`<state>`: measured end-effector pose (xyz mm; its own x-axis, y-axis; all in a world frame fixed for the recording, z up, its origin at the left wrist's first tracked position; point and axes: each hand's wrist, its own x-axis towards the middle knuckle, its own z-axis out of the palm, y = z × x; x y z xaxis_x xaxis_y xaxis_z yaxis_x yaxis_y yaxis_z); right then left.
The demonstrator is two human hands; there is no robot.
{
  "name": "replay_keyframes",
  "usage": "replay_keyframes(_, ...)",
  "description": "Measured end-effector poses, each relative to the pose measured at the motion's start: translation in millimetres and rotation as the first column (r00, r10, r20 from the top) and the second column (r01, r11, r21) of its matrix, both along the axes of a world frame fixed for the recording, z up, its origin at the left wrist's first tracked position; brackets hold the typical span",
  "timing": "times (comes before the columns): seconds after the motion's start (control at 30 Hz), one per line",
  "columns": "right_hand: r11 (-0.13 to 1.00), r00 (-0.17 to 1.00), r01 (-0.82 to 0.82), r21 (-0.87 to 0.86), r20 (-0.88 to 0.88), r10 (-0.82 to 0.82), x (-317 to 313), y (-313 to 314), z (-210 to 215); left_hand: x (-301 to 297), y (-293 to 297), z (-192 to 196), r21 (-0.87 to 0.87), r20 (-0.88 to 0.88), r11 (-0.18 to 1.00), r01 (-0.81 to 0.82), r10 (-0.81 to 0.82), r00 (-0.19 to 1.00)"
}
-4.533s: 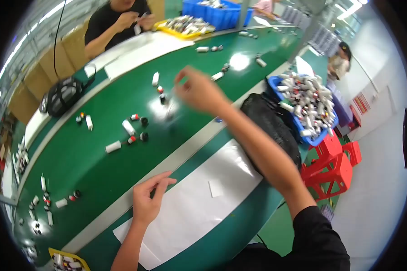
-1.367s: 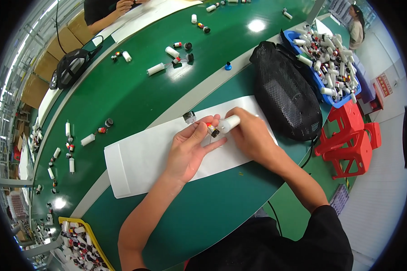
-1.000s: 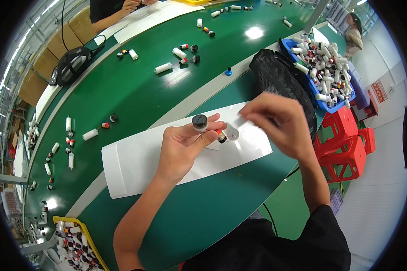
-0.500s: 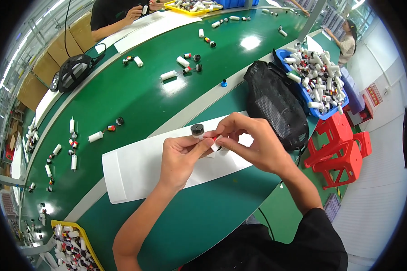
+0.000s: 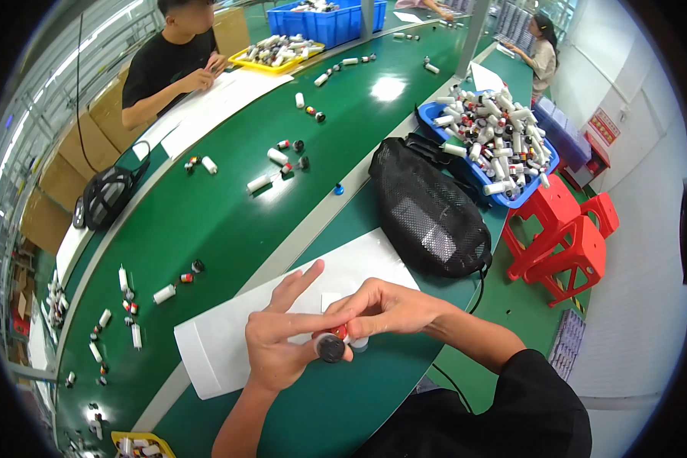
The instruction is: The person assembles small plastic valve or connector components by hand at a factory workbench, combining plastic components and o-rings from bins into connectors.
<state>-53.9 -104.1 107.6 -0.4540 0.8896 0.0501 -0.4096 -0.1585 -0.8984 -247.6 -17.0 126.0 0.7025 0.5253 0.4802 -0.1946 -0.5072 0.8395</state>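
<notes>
Over the near edge of a white paper sheet [image 5: 229, 343], my two hands meet at a small cylinder part with a black cap [image 5: 330, 348] and a red section [image 5: 340, 332]. My left hand [image 5: 278, 347] has it between thumb and forefinger, with the other fingers stretched away. Thumb and fingertips of my right hand [image 5: 397, 309] pinch the red section from the right. The round black cap faces up toward me. A pale, clear end shows below the right fingertips; the rest of the part is hidden by my fingers.
A black mesh bag [image 5: 431, 210] lies beyond my right hand, next to a blue bin [image 5: 523, 200] heaped with white cylinder parts. Similar parts lie scattered on the green belt [image 5: 221, 229]. Red stools [image 5: 561, 256] stand at the right. A co-worker [image 5: 168, 76] sits across the belt.
The view has tilted up, so my hands sit lower in it. The part has turned, its black cap now nearer me, and several left fingers have straightened.
</notes>
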Motion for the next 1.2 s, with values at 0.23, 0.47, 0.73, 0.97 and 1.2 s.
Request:
replay_keyframes(0.23,0.978,0.946,0.208,0.012,0.250,-0.204,52,17,31,-10,19,-21,-0.148,-0.340,0.988,0.052,-0.100,0.935)
replay_keyframes(0.47,0.305,-0.633,0.098,0.947,0.296,-0.715,234,164,8,-36,11,-61,0.429,-0.769,0.893,0.134,0.283,0.574)
replay_keyframes(0.73,0.700,-0.370,0.032,0.714,0.659,-0.655,247,319,-90,-41,-8,-55,0.352,-0.834,0.934,0.054,0.286,0.472)
replay_keyframes(0.97,0.681,-0.458,-0.017,0.732,0.600,-0.656,168,318,-26,-44,19,-11,0.331,-0.716,0.938,-0.106,0.323,0.619)
replay_keyframes(1.2,0.505,-0.025,-0.151,0.850,0.508,-0.861,52,151,101,10,88,42,0.500,-0.208,0.813,-0.297,0.446,0.871)
